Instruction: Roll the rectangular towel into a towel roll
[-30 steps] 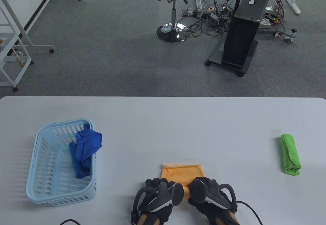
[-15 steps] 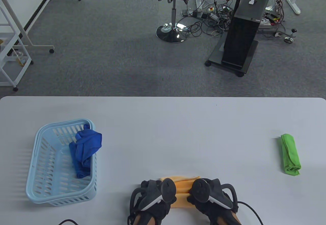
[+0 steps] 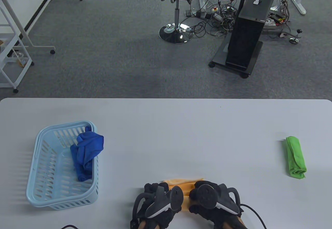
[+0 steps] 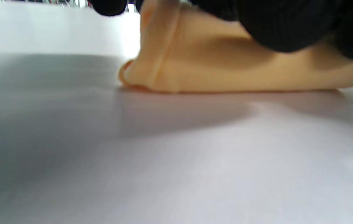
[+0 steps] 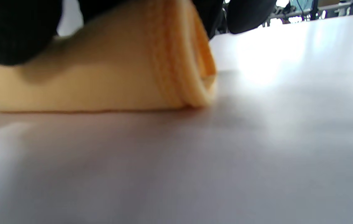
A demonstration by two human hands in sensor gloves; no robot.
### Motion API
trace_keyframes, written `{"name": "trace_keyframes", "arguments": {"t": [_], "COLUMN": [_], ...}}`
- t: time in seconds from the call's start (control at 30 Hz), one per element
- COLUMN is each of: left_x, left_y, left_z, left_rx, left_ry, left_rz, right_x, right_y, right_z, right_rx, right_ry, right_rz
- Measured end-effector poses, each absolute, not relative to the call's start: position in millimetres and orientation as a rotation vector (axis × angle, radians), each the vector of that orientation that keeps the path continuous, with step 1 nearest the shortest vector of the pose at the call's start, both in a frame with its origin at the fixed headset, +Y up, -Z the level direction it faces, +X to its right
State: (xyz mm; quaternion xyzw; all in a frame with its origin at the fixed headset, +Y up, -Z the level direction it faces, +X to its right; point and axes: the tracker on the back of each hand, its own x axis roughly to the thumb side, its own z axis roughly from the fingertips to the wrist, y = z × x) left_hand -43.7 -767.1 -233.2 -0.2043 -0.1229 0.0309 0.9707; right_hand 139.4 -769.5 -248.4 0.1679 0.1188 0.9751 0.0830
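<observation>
Change: since the earlier table view the flat orange sheet ahead of the hands has gone; only a thin strip shows beyond the fingers, and both hands sit nearer the person
Left hand [image 3: 158, 200]: fingers curled down over the left end of the orange towel [image 3: 184, 185], clamped on it
Right hand [image 3: 211, 199]: fingers curled over the right end likewise, gripping
Towel: on the white table [image 3: 166, 125] near its front edge, touching both hands; long axis runs left to right, so the roll lies directly under and just ahead of the fingertips, both hands equally near
Layers: right wrist view shows stacked folds at the end [image 5: 195, 77]
Stage: looks nearly rolled, judged by the little cloth left
Light blue basket [image 3: 39, 187]: far left, holds a crumpled blue cloth [image 3: 87, 154]
Green towel roll [image 3: 295, 157]: far right, well apart, lying on the table
</observation>
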Motion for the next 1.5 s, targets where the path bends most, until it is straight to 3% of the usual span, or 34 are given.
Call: {"name": "trace_keyframes", "arguments": {"t": [0.2, 0.53, 0.77, 0.87, 0.97, 1.1, 1.17, 1.33, 1.5], "left_x": [-42, -60, -60, -62, -65, -63, -57, -46, -52], "left_y": [-782, -768, -772, -773, -774, -755, -748, -766, -773], "left_z": [-237, -239, -240, -242, -242, -237, -234, -237, -239], "left_rx": [-0.495, -0.322, -0.381, -0.397, -0.405, -0.154, -0.058, -0.291, -0.301], "left_ry": [-0.224, -0.223, -0.238, -0.212, -0.176, -0.22, -0.326, -0.336, -0.404], "left_rz": [0.005, 0.186, 0.22, 0.248, 0.245, 0.243, 0.272, 0.176, 0.266], "right_x": [134, 146, 142, 136, 131, 130, 129, 126, 127], "right_y": [-776, -772, -767, -758, -764, -775, -779, -781, -774], "right_z": [-249, -255, -252, -246, -245, -250, -251, -248, -249], "right_rx": [0.475, 0.461, 0.426, 0.445, 0.521, 0.495, 0.486, 0.469, 0.5], "right_ry": [0.444, 0.445, 0.468, 0.367, 0.442, 0.507, 0.53, 0.516, 0.448], "right_rz": [2.936, 2.874, 2.871, 2.763, 2.805, 2.913, 2.929, 3.04, 2.962]}}
